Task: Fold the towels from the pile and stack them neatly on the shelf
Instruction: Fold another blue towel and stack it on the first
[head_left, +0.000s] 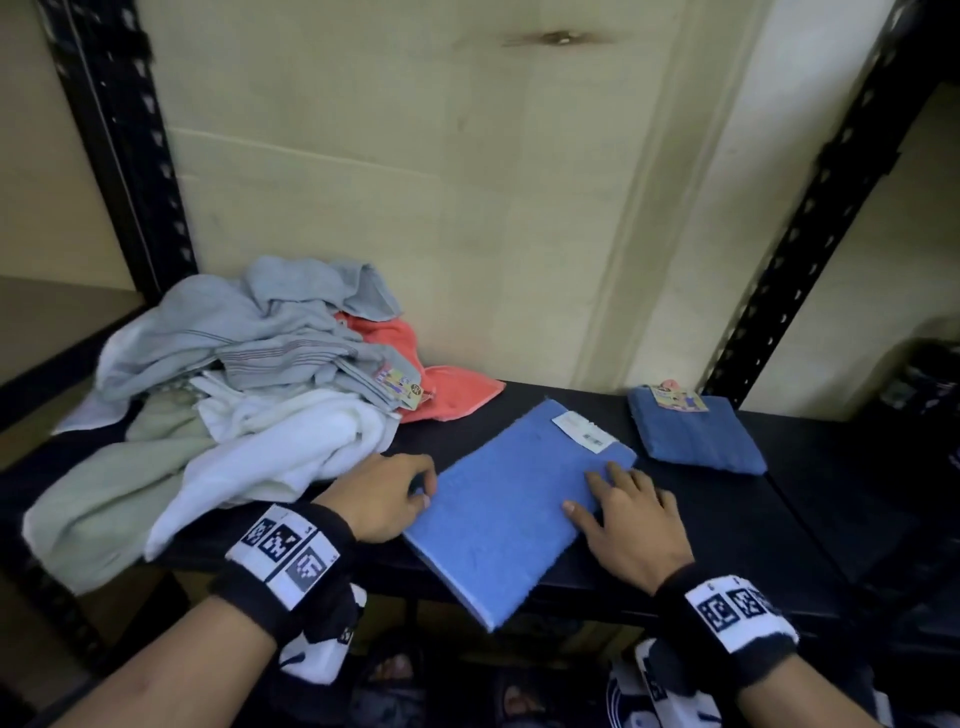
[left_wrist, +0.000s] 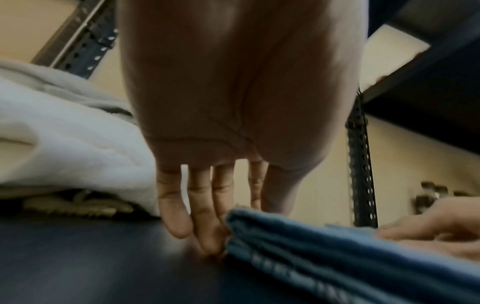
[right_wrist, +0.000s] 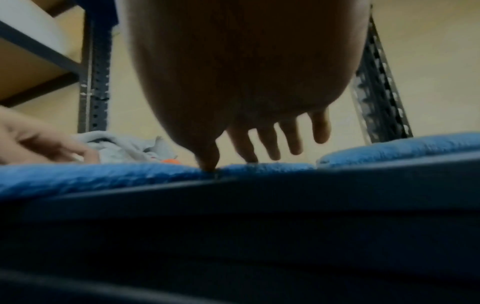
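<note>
The blue towel (head_left: 511, 512) is nubbly terry cloth, matt, with a paper tag (head_left: 584, 434) near its far corner. The darker folded towel (head_left: 696, 436) looks ribbed and soft. The pile (head_left: 249, 384) mixes fluffy white, thin striped grey and coral cloth. The shelf (head_left: 727, 530) is dark, smooth, faintly sheened; its uprights (head_left: 810, 218) are perforated black metal.

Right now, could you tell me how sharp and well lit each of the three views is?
Head view: dim but mostly sharp, frame posts bowed by the wide lens, light blue towel clear. Left wrist view: soft, left hand blurred close up. Right wrist view: darkest, right hand in shadow, lower half nearly black under the shelf edge.
</note>
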